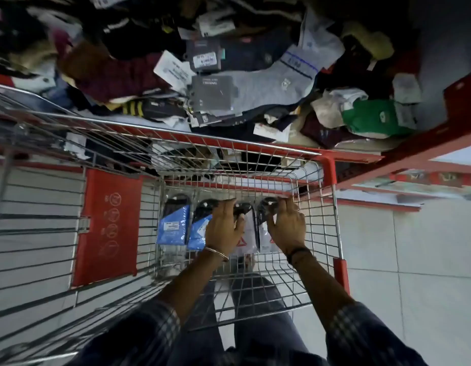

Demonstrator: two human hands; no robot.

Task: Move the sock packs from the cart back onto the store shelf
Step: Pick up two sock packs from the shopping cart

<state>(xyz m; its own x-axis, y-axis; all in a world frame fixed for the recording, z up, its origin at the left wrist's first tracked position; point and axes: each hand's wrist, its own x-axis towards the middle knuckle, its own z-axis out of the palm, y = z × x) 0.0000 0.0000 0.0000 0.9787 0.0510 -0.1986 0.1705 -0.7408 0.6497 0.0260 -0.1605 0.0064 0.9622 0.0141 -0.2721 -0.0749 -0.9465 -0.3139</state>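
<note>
Covering sock packs (251,228), both hands (224,225), grip unclear

A wire cart (303,283) stands on a pale tiled floor (414,260), with four sock packs (173,225) lying side by side on its bottom. Just beyond it, a red-edged shelf (361,154) carries a jumbled heap of socks (255,83).

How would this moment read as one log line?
left hand on blue pack | right hand on white pack | both in cart | shelf ahead
</note>
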